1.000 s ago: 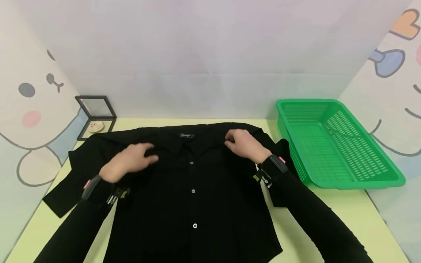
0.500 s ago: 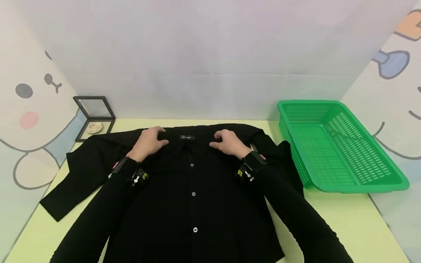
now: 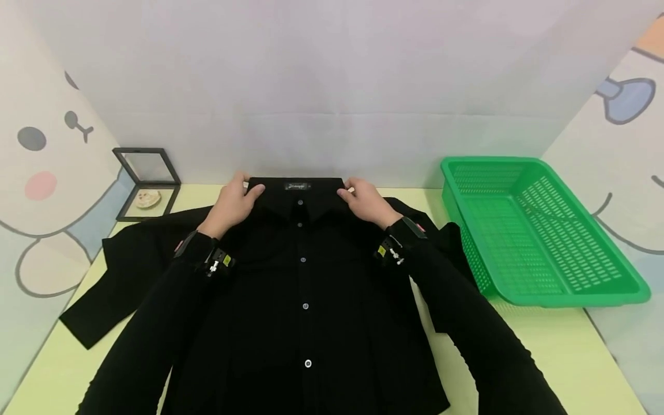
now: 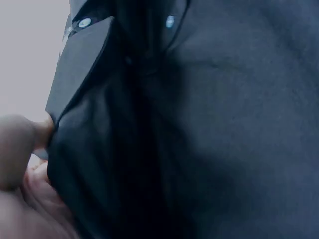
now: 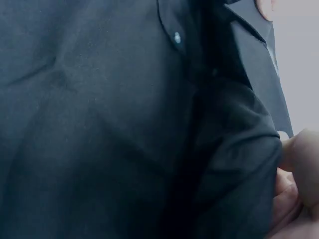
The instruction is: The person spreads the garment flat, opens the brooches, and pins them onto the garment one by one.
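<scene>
A black button-up shirt [image 3: 332, 300] lies front up, its collar [image 3: 321, 199] at the far side and its sleeves spread out. My left hand [image 3: 230, 204] pinches the collar's left end between thumb and fingers. At the other end, my right hand [image 3: 365, 202] pinches the collar the same way. Between the hands the collar stands raised, with the neck label [image 3: 297, 186] facing me. In the left wrist view the thumb [image 4: 20, 144] presses on the dark cloth [image 4: 239, 124]. The right wrist view has the thumb [image 5: 304, 149] at the cloth's edge, with folds running from it.
A green plastic basket [image 3: 544, 297] stands at the right, close to the shirt's right sleeve. At the back left is an open black-framed case [image 3: 173, 204] with a small pale round object [image 3: 147, 199] in it. Walls border the pale yellow table [image 3: 550, 351].
Both hands have moved inward and forward to the collar and taken hold of its two ends. The collar has come up and away from me, above the shoulder line.
</scene>
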The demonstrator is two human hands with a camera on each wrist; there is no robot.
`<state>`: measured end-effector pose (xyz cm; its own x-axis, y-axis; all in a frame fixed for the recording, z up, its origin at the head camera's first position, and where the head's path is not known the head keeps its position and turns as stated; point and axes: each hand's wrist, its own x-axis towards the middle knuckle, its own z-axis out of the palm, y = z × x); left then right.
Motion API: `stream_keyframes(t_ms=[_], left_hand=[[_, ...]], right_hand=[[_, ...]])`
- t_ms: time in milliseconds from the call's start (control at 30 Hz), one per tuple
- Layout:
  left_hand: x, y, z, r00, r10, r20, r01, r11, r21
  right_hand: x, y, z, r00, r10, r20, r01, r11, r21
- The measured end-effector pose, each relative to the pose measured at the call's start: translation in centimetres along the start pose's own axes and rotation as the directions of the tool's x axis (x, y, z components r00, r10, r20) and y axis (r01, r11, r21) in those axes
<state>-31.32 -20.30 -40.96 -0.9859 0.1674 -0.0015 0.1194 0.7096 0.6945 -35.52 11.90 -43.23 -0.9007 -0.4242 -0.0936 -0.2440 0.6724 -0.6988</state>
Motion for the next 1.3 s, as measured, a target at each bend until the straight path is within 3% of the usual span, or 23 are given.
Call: stream_keyframes(t_ms=[100, 200, 267, 300, 367, 400, 467, 533, 600, 667, 733, 833, 867, 933, 1033, 1100, 1167, 1300], left_hand=[[0.7, -0.5, 0.5, 0.992, -0.083, 0.099, 0.084, 0.996, -0.006], [1.1, -0.9, 0.7, 0.957, -0.184, 0.222, 0.184, 0.983, 0.022], [1.0, -1.2, 0.6, 0.923, -0.247, 0.294, 0.241, 0.969, 0.056], [0.9, -1.3, 0.5, 0.908, -0.265, 0.323, 0.253, 0.964, 0.08], [0.4, -1.6, 0.1, 0.897, -0.273, 0.347, 0.243, 0.961, 0.129], [0.2, -1.7, -0.1, 0.904, -0.258, 0.34, 0.224, 0.965, 0.137], [-0.2, -2.2, -0.5, 0.934, -0.196, 0.297, 0.159, 0.976, 0.146], [-0.5, -2.6, -0.8, 0.964, -0.139, 0.225, 0.105, 0.982, 0.159], [-0.6, -2.9, -0.8, 0.982, -0.097, 0.162, 0.074, 0.987, 0.14], [-0.7, -3.1, -0.7, 0.983, -0.09, 0.162, 0.072, 0.991, 0.113], [-0.8, -3.2, -0.6, 0.971, -0.105, 0.214, 0.082, 0.99, 0.114], [-1.2, -3.3, -0.4, 0.948, -0.109, 0.298, 0.051, 0.98, 0.194], [-1.3, -3.3, -0.5, 0.948, -0.101, 0.301, 0.032, 0.974, 0.226], [-1.6, -3.3, -0.6, 0.962, -0.08, 0.262, 0.01, 0.966, 0.26], [-1.8, -3.4, -1.0, 0.991, -0.064, 0.12, 0.033, 0.97, 0.242], [-1.8, -3.5, -1.4, 0.995, -0.087, 0.057, 0.072, 0.971, 0.227], [-1.7, -3.7, -1.7, 0.991, -0.12, 0.055, 0.104, 0.964, 0.244], [-1.7, -3.9, -2.1, 0.969, -0.203, 0.145, 0.152, 0.941, 0.301]], right_hand=[[2.6, 3.6, 1.5, 0.999, -0.045, -0.019, 0.045, 0.999, -0.019], [3.2, 4.1, 1.9, 1.0, 0.009, 0.007, -0.009, 1.0, -0.015], [2.5, 2.8, 1.4, 0.992, 0.107, 0.071, -0.105, 0.994, -0.031], [1.8, 1.8, 0.9, 0.978, 0.163, 0.129, -0.158, 0.986, -0.05], [0.6, 0.7, 0.0, 0.948, 0.228, 0.222, -0.2, 0.969, -0.143], [0.1, 0.6, -0.4, 0.94, 0.236, 0.248, -0.191, 0.963, -0.191], [-0.9, 0.4, -1.3, 0.934, 0.222, 0.28, -0.146, 0.952, -0.27], [-1.6, 0.7, -2.0, 0.947, 0.199, 0.253, -0.115, 0.943, -0.312], [-1.9, 1.2, -2.4, 0.972, 0.161, 0.172, -0.11, 0.956, -0.274], [-2.0, 1.9, -2.7, 0.987, 0.139, 0.075, -0.119, 0.968, -0.221], [-1.8, 2.5, -2.8, 0.991, 0.13, 0.002, -0.128, 0.974, -0.19], [-1.6, 3.5, -2.9, 0.989, 0.148, -0.029, -0.15, 0.965, -0.213], [-1.5, 3.9, -2.8, 0.988, 0.152, -0.025, -0.153, 0.961, -0.231], [-1.5, 4.4, -2.8, 0.987, 0.157, -0.026, -0.159, 0.953, -0.258], [-1.7, 5.0, -2.6, 0.987, 0.137, -0.089, -0.155, 0.959, -0.239], [-1.6, 5.2, -2.4, 0.985, 0.112, -0.13, -0.139, 0.965, -0.223], [-1.5, 5.2, -2.3, 0.985, 0.106, -0.132, -0.135, 0.964, -0.229], [-1.1, 5.2, -2.2, 0.987, 0.156, -0.037, -0.16, 0.944, -0.288]])
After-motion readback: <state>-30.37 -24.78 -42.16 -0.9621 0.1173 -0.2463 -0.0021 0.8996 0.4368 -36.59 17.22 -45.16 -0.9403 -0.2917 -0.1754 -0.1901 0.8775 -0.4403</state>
